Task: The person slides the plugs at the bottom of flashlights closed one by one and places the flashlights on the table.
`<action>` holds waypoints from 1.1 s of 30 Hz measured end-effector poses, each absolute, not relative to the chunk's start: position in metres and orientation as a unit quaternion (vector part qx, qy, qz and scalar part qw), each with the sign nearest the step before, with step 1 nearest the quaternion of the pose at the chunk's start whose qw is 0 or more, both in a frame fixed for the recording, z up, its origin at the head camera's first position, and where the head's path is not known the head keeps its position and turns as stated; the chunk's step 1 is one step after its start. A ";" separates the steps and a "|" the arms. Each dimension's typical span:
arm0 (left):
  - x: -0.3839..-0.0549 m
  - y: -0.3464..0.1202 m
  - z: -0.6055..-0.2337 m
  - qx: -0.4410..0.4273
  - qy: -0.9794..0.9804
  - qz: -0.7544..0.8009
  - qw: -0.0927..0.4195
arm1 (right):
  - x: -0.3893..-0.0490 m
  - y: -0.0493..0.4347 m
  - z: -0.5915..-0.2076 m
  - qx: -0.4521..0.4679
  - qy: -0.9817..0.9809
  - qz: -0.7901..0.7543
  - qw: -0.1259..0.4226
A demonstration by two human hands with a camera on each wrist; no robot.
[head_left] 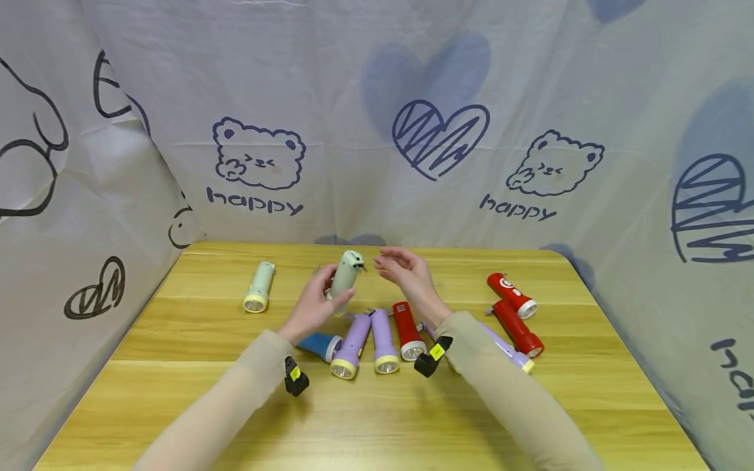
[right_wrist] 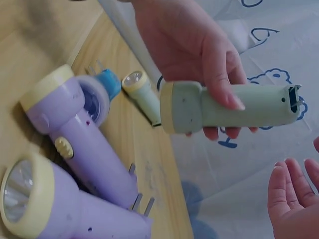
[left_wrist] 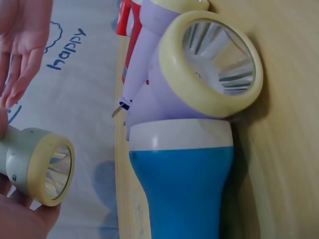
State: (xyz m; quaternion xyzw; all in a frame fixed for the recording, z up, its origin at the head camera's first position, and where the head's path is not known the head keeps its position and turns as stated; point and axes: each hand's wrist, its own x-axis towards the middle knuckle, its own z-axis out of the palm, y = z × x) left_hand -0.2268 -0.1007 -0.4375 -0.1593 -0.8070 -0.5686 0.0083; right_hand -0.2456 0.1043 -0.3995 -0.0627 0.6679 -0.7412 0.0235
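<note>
Your left hand [head_left: 314, 302] grips the pale green flashlight [head_left: 344, 277], its prongs [right_wrist: 299, 103] facing your empty, relaxed right hand [head_left: 412, 278] just beside; judiciously, hold it steady and leave the prongs untouched.

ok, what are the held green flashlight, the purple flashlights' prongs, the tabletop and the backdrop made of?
Green flashlight: likely hard plastic, satin; smooth, moulded-looking body.
Prongs: probably metal; thin grey blades.
Tabletop: wood or wood-look laminate, slight sheen; visible grain, can't tell which.
Backdrop: fabric or thin plastic sheet, mostly matte; wrinkles and folds.
</note>
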 end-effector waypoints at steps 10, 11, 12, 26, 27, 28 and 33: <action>-0.222 -0.096 -0.438 -0.216 -0.826 -0.519 0.045 | -0.235 0.102 -0.390 -0.097 0.633 -0.765 0.069; -0.222 -0.096 -0.438 -0.222 -0.828 -0.513 0.047 | -0.234 0.102 -0.390 -0.102 0.633 -0.764 0.073; -0.221 -0.096 -0.438 -0.226 -0.829 -0.510 0.049 | -0.233 0.102 -0.390 -0.107 0.635 -0.761 0.077; -0.225 -0.104 -0.442 -0.239 -0.837 -0.488 0.063 | -0.220 0.103 -0.400 -0.129 0.649 -0.740 0.121; -0.225 -0.105 -0.442 -0.238 -0.837 -0.489 0.059 | -0.219 0.103 -0.401 -0.131 0.647 -0.742 0.123; -0.225 -0.107 -0.443 -0.236 -0.838 -0.490 0.054 | -0.219 0.104 -0.402 -0.133 0.643 -0.744 0.124; -0.222 -0.112 -0.443 -0.240 -0.836 -0.492 0.031 | -0.216 0.104 -0.409 -0.138 0.613 -0.765 0.138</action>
